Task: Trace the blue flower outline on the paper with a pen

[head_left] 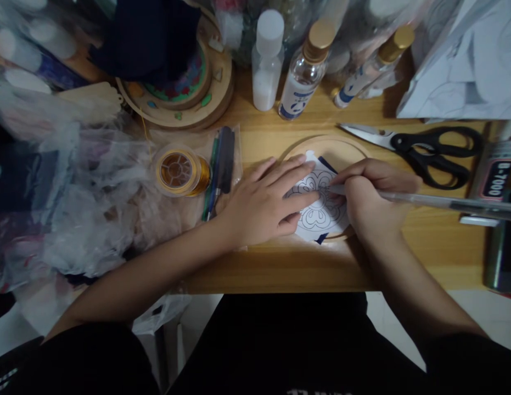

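Observation:
A white paper [319, 216] printed with a looping flower pattern lies on a round wooden disc [354, 149], with dark blue corners showing from beneath it. My left hand [269, 203] rests flat with fingers spread, its fingertips on the paper's left part. In my right hand [372, 200] is a long grey pen [440, 201], pinched between the fingers, its tip at the middle of the pattern. The pen's rear end points to the right.
Black-handled scissors [428, 148] lie behind my right hand. A spool of golden thread [181, 173] and pens [223, 159] are left of my left hand. Bottles [302, 79] stand at the back. Plastic bags [99, 192] cover the left side; a glue box [494, 175] lies right.

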`<action>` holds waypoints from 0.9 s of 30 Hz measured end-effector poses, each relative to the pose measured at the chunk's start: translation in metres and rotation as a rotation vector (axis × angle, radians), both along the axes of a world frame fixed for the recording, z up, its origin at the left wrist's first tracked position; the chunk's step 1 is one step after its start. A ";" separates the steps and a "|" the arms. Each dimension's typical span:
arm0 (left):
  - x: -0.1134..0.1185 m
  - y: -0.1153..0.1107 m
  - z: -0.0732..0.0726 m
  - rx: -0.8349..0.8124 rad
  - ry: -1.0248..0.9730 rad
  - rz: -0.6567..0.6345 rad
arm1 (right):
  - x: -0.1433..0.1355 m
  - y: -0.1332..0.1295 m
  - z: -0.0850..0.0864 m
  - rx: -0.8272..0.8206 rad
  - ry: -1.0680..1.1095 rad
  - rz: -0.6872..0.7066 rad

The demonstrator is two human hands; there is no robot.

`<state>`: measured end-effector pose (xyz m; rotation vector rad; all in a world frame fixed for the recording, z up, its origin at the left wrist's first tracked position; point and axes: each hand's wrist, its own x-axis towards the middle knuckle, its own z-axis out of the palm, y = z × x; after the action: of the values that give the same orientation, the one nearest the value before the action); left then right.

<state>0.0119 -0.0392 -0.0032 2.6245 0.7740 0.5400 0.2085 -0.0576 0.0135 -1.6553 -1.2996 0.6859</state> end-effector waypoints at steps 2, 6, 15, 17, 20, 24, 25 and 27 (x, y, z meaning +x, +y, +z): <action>0.000 0.000 0.000 -0.006 0.000 0.002 | 0.000 0.000 0.001 -0.014 -0.005 -0.003; 0.000 0.000 0.002 -0.013 0.018 0.003 | 0.000 0.001 0.001 -0.027 -0.029 0.000; -0.001 0.000 0.003 -0.033 0.015 -0.006 | 0.001 0.000 0.000 0.014 0.001 0.026; -0.001 0.000 0.002 -0.026 0.005 -0.008 | 0.001 0.001 0.000 0.028 0.018 0.044; -0.001 0.000 0.001 -0.021 -0.003 -0.005 | 0.001 0.002 0.000 0.054 0.033 0.045; 0.000 0.000 0.002 -0.014 0.018 0.006 | 0.001 0.002 0.000 0.011 0.009 0.030; 0.000 0.000 0.003 -0.012 0.026 0.007 | 0.001 0.001 0.001 0.000 0.002 0.025; 0.001 0.000 0.004 -0.007 0.028 0.007 | 0.001 0.001 0.002 -0.008 -0.009 0.028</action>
<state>0.0125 -0.0390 0.0003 2.6292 0.7929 0.5034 0.2091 -0.0569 0.0154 -1.6513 -1.3305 0.7020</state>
